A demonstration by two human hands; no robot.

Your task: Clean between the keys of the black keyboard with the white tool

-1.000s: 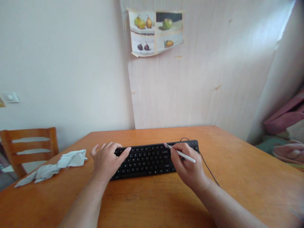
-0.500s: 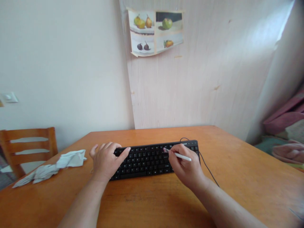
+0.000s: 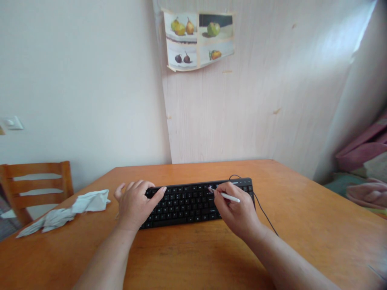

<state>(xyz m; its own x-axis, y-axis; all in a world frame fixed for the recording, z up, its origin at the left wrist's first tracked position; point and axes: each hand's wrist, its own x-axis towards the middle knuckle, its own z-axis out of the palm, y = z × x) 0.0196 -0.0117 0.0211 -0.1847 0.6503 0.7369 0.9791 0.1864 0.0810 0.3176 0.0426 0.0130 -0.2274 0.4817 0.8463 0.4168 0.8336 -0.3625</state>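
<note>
A black keyboard point(image 3: 181, 205) lies on the wooden table, slightly angled, its right end farther back. My left hand point(image 3: 136, 203) grips its left end, the thumb resting on the top row of keys and the other fingers past the edge. Between the thumb and fingers of my right hand point(image 3: 236, 207) is a slim white-handled brush point(image 3: 231, 197). Its pale, purplish tip points left and touches or hovers just over the upper right keys; I cannot tell which. The right hand covers part of the number keys.
A crumpled white cloth point(image 3: 90, 201) lies on the table point(image 3: 187, 257) at the left. The keyboard's cable point(image 3: 266, 217) runs down the right side. Beyond the table's left edge stands a wooden chair point(image 3: 39, 171). Fruit pictures point(image 3: 198, 42) hang on the wall behind; folded fabrics point(image 3: 363, 161) sit far right.
The brush tip has shifted slightly up toward the keyboard's back edge, and the handle's angle has changed a little. My left hand and the keyboard have stayed in place.
</note>
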